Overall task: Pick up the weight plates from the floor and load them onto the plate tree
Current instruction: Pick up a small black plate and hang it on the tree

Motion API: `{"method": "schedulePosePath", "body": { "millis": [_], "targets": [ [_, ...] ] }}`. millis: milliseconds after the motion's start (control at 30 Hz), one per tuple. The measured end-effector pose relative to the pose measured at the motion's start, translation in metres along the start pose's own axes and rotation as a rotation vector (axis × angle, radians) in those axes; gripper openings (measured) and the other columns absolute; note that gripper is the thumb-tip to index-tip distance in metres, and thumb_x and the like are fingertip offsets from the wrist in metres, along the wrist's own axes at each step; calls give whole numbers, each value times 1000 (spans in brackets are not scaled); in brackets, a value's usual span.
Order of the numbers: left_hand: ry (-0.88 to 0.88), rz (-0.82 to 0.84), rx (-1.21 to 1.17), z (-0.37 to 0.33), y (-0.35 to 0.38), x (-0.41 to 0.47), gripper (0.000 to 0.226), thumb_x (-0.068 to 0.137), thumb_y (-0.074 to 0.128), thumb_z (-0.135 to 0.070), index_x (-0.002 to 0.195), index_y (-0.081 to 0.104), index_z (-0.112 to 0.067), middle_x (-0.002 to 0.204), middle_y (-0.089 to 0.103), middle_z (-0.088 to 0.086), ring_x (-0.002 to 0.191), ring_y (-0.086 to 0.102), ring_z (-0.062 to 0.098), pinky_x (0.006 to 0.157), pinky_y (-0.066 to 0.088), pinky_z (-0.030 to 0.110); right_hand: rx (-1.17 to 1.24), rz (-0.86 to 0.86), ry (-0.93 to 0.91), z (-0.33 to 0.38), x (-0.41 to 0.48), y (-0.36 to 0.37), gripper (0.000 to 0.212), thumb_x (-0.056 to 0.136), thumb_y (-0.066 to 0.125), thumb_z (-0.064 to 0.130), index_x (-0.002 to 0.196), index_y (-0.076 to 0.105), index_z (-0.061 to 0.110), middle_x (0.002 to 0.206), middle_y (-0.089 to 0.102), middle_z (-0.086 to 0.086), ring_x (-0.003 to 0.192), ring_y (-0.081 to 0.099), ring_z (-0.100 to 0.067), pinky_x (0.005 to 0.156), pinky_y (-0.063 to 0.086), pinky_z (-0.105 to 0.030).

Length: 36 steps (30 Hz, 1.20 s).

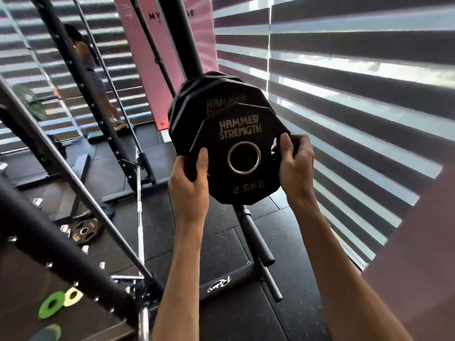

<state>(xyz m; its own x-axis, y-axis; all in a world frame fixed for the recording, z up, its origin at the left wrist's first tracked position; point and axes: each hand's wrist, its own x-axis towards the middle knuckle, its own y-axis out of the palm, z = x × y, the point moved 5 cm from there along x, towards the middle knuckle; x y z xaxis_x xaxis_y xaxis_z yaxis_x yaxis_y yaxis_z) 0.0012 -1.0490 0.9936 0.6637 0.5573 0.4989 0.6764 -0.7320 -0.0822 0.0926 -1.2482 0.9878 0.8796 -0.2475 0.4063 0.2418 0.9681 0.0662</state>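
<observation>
Left hand (188,187) and right hand (295,168) grip plate (243,195), mostly hiding stacked plates (192,104).

The front plate (243,134) sits between the left grip (188,183) and the right grip (296,166), directly before the stacked plates (197,104) on the plate tree (231,279). A peg (256,238) projects below it. Another plate (83,230) lies on the floor (216,217), far left.

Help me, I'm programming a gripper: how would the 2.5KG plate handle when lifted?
Probably rigid and dense: the 2.5KG plate is gripped by left hand and right hand at opposite edges. Its flat-sided rim likely resists rolling.
</observation>
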Motion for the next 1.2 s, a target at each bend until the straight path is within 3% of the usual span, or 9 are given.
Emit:
{"method": "schedulePosePath", "body": {
  "millis": [233,367,467,567,667,800,933,1067,1200],
  "targets": [
    [44,-23,11,2,3,5,39,97,58,-37,117,61,-3,104,70,2,93,67,5,74,51,8,11,33,10,-11,6,10,10,106,45,25,103,51,17,90,58,6,76,55,-3,69,46,-22],
    [43,-29,50,6,5,19,44,97,58,-42,122,60,-5,108,69,-2,92,64,-5,77,49,4,15,70,36,-16,15,19,11,105,45,26,105,51,17,93,60,6,78,58,-4,71,50,-26],
    [53,-25,68,9,6,33,47,96,58,-42,127,58,-7,109,67,-8,90,61,-13,79,48,3,-9,86,70,-22,23,29,17,105,45,31,110,52,16,103,64,0,89,63,-12,78,56,-38],
    [54,-25,86,13,7,39,50,96,58,-45,131,57,-10,115,67,-9,96,62,-6,85,50,6,-13,89,81,-26,26,35,23,105,43,30,116,52,12,108,64,-3,89,63,-10,77,53,-33],
    [52,-17,96,14,6,41,50,96,58,-47,130,58,-11,112,66,-12,93,61,-11,83,50,7,6,86,84,-29,27,35,24,105,43,31,117,52,11,107,63,-2,92,64,-11,82,55,-33],
    [25,-36,63,15,2,36,47,95,61,-43,122,57,-4,107,69,-4,96,68,6,84,57,18,32,43,65,-36,18,38,30,105,45,32,125,53,12,117,63,-5,101,64,-10,86,54,-27],
    [68,-136,99,14,-13,20,31,97,62,-33,109,63,-4,96,66,-4,83,63,-12,73,48,4,11,-52,55,-48,2,35,32,103,45,36,129,51,18,124,59,-5,110,60,-11,88,52,-23],
    [6,-214,157,55,-53,10,33,97,59,-42,100,64,-10,90,70,4,78,67,11,73,55,21,-17,-56,189,-84,-30,42,33,103,42,38,123,52,13,118,60,-5,107,60,-15,89,54,-35],
    [-192,-181,285,115,-100,-9,19,96,60,-35,92,62,-16,79,70,1,68,69,17,65,61,40,-91,97,373,-128,-87,84,31,102,41,42,115,51,16,105,61,-6,96,62,-23,86,56,-47]
  ]
}}
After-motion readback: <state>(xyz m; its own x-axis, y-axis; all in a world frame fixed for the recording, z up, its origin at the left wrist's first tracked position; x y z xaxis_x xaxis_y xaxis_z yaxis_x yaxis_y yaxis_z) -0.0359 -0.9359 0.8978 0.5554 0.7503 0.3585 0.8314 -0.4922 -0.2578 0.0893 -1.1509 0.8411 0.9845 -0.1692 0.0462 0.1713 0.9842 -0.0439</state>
